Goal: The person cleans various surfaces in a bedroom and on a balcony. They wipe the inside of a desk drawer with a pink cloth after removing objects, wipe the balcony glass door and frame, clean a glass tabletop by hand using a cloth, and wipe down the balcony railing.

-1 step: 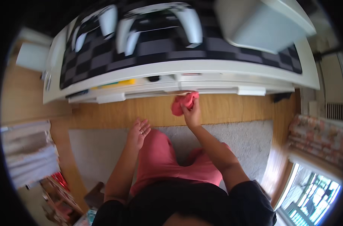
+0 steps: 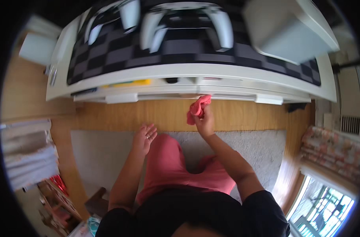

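Note:
My right hand [image 2: 205, 123] is closed around a crumpled pink-red cloth [image 2: 198, 107] and holds it against the front edge of a long white cabinet [image 2: 235, 75]. The cloth touches the cabinet near a drawer front. My left hand [image 2: 145, 136] hangs free with the fingers spread and the palm turned up; it holds nothing and hovers over my pink trouser leg [image 2: 166, 162]. A black and grey checked mat [image 2: 180, 47] covers the cabinet top, with white curved objects [image 2: 187, 23] lying on it.
A pale grey box [image 2: 290, 27] stands on the cabinet at the right. A grey rug [image 2: 105, 158] lies on the wooden floor [image 2: 247, 114]. Stacked white items [image 2: 26, 154] sit at the left, floral fabric [image 2: 334, 152] at the right, a window [image 2: 326, 209] lower right.

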Motion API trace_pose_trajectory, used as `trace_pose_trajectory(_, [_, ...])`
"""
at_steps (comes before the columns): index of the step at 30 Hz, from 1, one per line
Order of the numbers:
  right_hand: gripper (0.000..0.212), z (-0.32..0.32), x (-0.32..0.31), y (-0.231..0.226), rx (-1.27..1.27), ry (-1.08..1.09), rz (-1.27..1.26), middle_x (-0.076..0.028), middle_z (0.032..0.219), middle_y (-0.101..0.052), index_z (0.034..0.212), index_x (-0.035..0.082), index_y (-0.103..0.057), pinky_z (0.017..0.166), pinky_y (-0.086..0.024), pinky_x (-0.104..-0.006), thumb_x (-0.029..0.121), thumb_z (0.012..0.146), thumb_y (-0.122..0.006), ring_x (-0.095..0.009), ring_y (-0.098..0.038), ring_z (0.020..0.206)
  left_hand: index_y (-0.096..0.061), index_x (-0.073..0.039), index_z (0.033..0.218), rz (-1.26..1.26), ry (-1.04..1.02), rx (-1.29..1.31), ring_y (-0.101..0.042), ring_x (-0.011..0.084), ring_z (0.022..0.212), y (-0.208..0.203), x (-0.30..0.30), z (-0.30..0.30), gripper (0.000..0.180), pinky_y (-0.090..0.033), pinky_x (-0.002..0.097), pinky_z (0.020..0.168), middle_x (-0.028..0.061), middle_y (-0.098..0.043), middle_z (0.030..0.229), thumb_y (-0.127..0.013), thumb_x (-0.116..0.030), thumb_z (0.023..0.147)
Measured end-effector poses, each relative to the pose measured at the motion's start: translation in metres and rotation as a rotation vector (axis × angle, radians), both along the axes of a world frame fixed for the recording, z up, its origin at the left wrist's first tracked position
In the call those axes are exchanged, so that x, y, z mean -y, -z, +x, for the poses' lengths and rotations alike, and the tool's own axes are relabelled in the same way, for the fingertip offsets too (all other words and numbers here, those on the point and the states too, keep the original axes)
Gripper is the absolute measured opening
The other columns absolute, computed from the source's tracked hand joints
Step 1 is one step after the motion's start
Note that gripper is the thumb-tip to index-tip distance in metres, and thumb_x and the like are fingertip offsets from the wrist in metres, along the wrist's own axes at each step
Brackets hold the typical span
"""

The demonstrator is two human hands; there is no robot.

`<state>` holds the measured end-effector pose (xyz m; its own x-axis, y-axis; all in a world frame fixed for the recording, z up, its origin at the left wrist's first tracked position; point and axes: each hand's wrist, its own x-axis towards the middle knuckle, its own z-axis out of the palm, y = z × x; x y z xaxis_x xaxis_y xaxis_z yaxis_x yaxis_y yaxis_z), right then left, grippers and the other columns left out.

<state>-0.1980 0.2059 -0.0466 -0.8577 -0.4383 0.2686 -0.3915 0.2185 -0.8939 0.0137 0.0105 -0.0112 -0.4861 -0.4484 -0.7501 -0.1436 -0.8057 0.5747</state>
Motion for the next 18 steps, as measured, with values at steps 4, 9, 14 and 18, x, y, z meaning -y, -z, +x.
trace_pose_trajectory(4, [0.029, 0.004, 0.113, -0.006, 0.059, -0.386, 0.334, -0.009, 0.089, -0.055, 0.103, 0.010, -0.062, 0.071, -0.049, -0.0395, 0.005, 0.075, -0.062, -0.026, -0.058, 0.091, -0.030, -0.009, 0.140, -0.016, -0.125, -0.116, -0.049, 0.0275, 0.115, -0.008, 0.103, 0.036, 0.049, -0.041, 0.0411, 0.098, 0.0131, -0.050, 0.128, -0.046, -0.023, 0.095])
trace_pose_trajectory(9, [0.031, 0.056, 0.294, 0.032, -0.839, -0.766, 0.292, -0.008, 0.104, -0.053, 0.105, 0.009, -0.061, 0.089, -0.044, -0.0441, 0.010, 0.075, -0.054, -0.024, -0.053, 0.104, -0.026, -0.009, 0.143, -0.118, -0.307, -0.202, -0.049, 0.0263, 0.115, -0.026, 0.160, 0.094, 0.054, -0.041, 0.0400, 0.099, 0.0130, -0.047, 0.131, -0.047, -0.024, 0.095])
trace_pose_trajectory(14, [0.029, 0.140, 0.429, 0.038, -0.728, -0.546, 0.428, -0.008, 0.114, -0.053, 0.113, 0.013, -0.057, 0.093, -0.041, -0.0484, 0.013, 0.087, -0.045, -0.029, -0.047, 0.116, -0.028, -0.010, 0.143, -0.077, -0.448, -0.100, -0.050, 0.0247, 0.112, -0.031, 0.164, 0.116, 0.054, -0.042, 0.0396, 0.097, 0.0118, -0.048, 0.130, -0.048, -0.025, 0.095])
trace_pose_trajectory(18, [0.028, 0.100, 0.337, 0.052, -0.476, -0.533, 0.569, -0.006, 0.127, -0.053, 0.119, 0.023, -0.054, 0.095, -0.041, -0.0477, 0.019, 0.093, -0.044, -0.026, -0.049, 0.119, -0.031, -0.011, 0.141, -0.062, -0.491, -0.118, -0.054, 0.0237, 0.106, -0.028, 0.151, 0.139, 0.051, -0.045, 0.0394, 0.093, 0.0108, -0.053, 0.124, -0.047, -0.028, 0.095])
